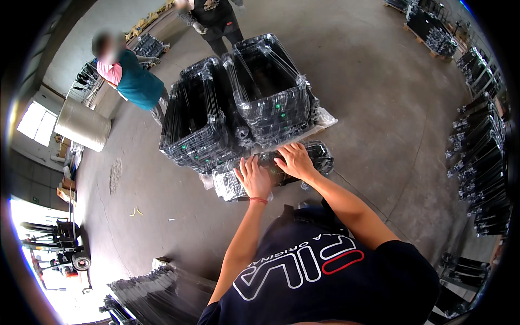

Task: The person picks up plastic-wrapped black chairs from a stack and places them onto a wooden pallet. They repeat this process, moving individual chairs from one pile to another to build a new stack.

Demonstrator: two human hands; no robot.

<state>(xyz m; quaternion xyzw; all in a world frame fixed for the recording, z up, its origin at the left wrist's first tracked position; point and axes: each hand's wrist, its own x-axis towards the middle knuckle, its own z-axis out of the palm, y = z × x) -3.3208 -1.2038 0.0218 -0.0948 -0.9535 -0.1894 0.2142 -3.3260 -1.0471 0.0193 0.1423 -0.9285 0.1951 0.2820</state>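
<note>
Both hands flat, fingers spread, pressing a plastic-wrapped bundle of black metal parts [273, 170] at centre. Left hand [253, 177] at its 7 o'clock end, right hand [295, 161] toward 1 o'clock. Taller wrapped stacks [238, 103] touch at 12 o'clock. Judgement: keep palms wide apart, press evenly so wrap does not slip.

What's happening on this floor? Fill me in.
A person bends over a low plastic-wrapped bundle of black parts, left hand and right hand both flat on it. Behind it stand two taller wrapped stacks. Two other people work farther back, near a large film roll.
</note>
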